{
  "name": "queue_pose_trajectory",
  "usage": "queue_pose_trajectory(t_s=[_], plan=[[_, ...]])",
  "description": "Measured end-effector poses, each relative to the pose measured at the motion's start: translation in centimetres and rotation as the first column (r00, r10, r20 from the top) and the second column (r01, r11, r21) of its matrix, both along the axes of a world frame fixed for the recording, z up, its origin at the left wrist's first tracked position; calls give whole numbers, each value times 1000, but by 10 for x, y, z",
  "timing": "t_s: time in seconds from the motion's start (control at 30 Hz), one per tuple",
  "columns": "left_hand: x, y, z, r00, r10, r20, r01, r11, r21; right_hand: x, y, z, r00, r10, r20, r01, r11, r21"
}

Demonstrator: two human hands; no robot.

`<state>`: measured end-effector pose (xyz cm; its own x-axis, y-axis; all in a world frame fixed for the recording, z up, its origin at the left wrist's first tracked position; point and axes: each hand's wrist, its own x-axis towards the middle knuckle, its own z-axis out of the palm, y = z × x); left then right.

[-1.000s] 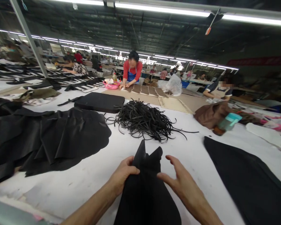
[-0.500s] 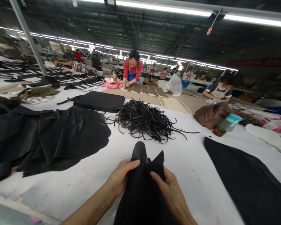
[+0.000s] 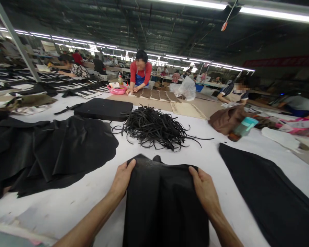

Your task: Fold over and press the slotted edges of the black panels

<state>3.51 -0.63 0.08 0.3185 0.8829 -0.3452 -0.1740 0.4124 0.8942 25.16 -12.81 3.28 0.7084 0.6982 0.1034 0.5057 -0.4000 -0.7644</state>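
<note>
A black fabric piece [image 3: 167,202] hangs spread between my two hands at the lower middle of the view. Its upper left corner is pinched by my left hand [image 3: 123,176], thumb on top. At the upper right corner my right hand [image 3: 204,187] grips the edge the same way; the fingers behind the cloth are partly hidden. Just beyond the cloth lies a tangled heap of thin black strips [image 3: 154,127] on the white table [image 3: 74,216].
Draped black pieces [image 3: 54,151] cover the left side, with a black padded slab [image 3: 104,109] behind them. On the right lie a large black panel [image 3: 267,192], a bottle with a turquoise lid [image 3: 243,128] and brown cloth [image 3: 225,118]. Across the table a person in red [image 3: 140,73] leans over brown pieces.
My hands have moved apart, and the bunched black fabric is now stretched wide between them. The view has shifted slightly.
</note>
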Motion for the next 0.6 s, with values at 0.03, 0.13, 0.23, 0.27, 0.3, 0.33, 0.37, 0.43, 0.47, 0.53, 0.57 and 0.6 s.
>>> queue_pose_trajectory(t_s=[0.03,0.13,0.23,0.27,0.3,0.33,0.37,0.43,0.47,0.53,0.57,0.6], plan=[[-8,7,-2,999,35,3,-35,999,-18,16,-8,-1,1000,-6,-2,6,1000,-13],[-32,22,-7,989,145,12,-145,988,-51,58,-32,-4,997,-82,-13,82,996,-25],[-48,26,-10,984,176,0,-175,981,-83,82,-50,-9,995,-90,-41,87,995,-50],[-50,25,-10,986,166,-3,-166,982,-95,85,-53,-10,996,-77,-42,75,996,-56],[-52,24,-9,988,157,-6,-157,982,-108,86,-56,-10,997,-67,-40,64,996,-59],[-53,22,-7,989,150,-8,-150,981,-122,85,-59,-9,997,-62,-50,59,997,-59],[-53,20,-4,989,145,-11,-145,980,-135,83,-61,-8,995,-60,-81,56,997,-57],[-54,17,2,992,121,-22,-123,981,-150,78,-63,-1,976,-45,-213,33,998,-60],[-55,16,5,995,97,-30,-101,983,-152,76,-63,2,953,-18,-302,-3,998,-70],[-57,18,7,999,7,-53,-14,989,-145,73,-60,6,888,66,-455,-135,984,-119],[-58,20,8,995,-65,-74,54,989,-136,72,-57,6,855,116,-505,-218,965,-148],[-59,23,7,983,-150,-104,137,982,-127,73,-54,4,825,157,-544,-294,939,-176]])
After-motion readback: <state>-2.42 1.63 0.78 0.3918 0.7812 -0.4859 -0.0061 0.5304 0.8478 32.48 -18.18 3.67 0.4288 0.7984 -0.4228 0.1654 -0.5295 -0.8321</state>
